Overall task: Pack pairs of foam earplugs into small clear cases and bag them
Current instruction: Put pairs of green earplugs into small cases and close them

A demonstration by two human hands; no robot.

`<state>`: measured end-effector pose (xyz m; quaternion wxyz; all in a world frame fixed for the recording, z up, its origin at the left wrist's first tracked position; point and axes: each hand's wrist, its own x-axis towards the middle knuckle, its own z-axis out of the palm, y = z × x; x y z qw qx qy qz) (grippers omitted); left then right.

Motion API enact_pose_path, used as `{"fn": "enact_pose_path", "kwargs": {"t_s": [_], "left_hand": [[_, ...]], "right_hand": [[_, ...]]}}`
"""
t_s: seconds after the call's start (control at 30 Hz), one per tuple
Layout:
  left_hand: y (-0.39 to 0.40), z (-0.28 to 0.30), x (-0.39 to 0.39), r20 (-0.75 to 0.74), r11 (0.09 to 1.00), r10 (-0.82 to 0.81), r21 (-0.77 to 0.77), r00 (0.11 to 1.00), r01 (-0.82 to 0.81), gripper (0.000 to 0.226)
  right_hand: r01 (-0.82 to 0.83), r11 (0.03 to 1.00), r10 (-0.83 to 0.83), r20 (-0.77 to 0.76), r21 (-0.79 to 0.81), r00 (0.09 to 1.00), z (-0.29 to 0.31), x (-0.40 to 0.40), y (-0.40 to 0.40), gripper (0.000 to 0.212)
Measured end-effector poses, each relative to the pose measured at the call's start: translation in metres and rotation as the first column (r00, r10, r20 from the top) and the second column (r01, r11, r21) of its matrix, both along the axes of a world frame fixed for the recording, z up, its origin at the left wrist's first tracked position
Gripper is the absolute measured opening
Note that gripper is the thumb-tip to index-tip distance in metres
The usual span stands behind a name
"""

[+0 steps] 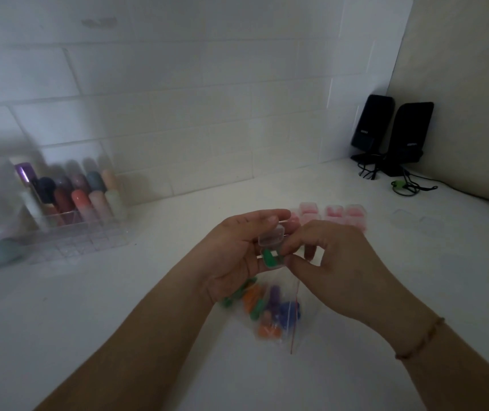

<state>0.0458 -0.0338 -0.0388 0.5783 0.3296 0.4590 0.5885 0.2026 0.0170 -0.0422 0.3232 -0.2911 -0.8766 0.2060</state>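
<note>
At the centre of the frame the left hand curls round a small clear case with its lid tipped up, a green earplug lying inside. The right hand pinches at the case's right edge with thumb and forefinger, covering that side of it. Just below the hands, a clear zip bag of green, orange, purple and blue earplugs lies on the white table, its top hidden behind the palms. Behind the knuckles sits a row of filled pink cases. At the left edge stands a blurred clear organiser of coloured tubes; in the upper right corner, two black speakers with trailing cables.
</note>
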Motion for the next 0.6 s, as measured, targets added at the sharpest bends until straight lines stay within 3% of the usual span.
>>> {"fn": "enact_pose_path", "kwargs": {"t_s": [0.2, 0.33, 0.43, 0.6], "left_hand": [[0.001, 0.0, -0.001, 0.005, 0.998, -0.064, 0.027, 0.998, 0.064, 0.055], [-0.003, -0.002, 0.002, -0.048, 0.99, -0.101, 0.097, 0.994, 0.105, 0.078], [-0.006, 0.0, 0.005, -0.191, 0.987, -0.068, 0.133, 0.979, 0.095, 0.092], [-0.006, 0.001, 0.009, -0.302, 0.963, -0.078, 0.225, 0.95, 0.15, 0.092]], "right_hand": [[0.179, 0.982, -0.187, -0.147, -0.065, 0.971, 0.01, 0.004, 0.007, 0.014], [0.084, 0.989, -0.088, -0.025, -0.125, 0.996, 0.009, 0.004, 0.004, 0.02], [0.008, 0.997, -0.001, 0.093, -0.077, 0.996, 0.008, 0.004, 0.002, 0.028], [0.0, 0.981, 0.007, 0.031, -0.192, 0.999, 0.01, 0.005, 0.005, 0.006]]}}
